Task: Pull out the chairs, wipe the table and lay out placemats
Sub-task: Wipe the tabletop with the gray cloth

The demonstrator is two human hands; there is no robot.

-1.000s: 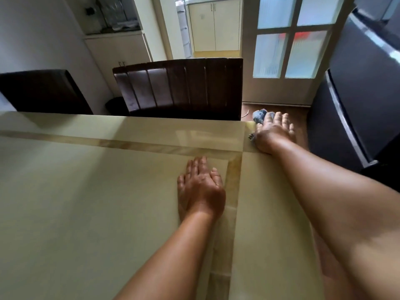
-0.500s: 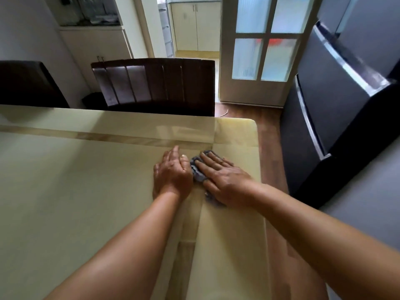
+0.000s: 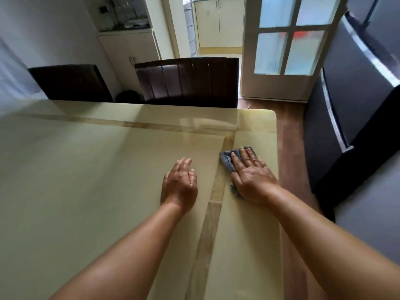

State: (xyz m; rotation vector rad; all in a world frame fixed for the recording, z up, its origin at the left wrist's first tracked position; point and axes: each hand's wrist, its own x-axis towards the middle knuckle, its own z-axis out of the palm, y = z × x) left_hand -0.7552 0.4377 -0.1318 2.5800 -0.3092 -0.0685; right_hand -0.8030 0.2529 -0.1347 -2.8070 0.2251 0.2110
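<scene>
A glossy cream table (image 3: 86,180) with tan inlay bands fills the lower left. My right hand (image 3: 252,177) presses flat on a crumpled blue-grey cloth (image 3: 227,160) near the table's right edge, a short way in from the far right corner. My left hand (image 3: 180,182) rests palm down on the tabletop just left of the tan band, fingers together, holding nothing. Two dark brown chairs stand at the far side: one (image 3: 190,81) opposite me, another (image 3: 71,82) further left.
A wooden floor (image 3: 290,137) runs along the table's right side. A dark grey fridge (image 3: 350,94) stands to the right. A white glazed door (image 3: 287,46) and an open doorway lie beyond the chairs, with a white cabinet (image 3: 127,48) at the back left.
My right hand slid the cloth from the far right corner back toward me and inward next to my left hand, then outward to the right edge. My left hand stayed planted.
</scene>
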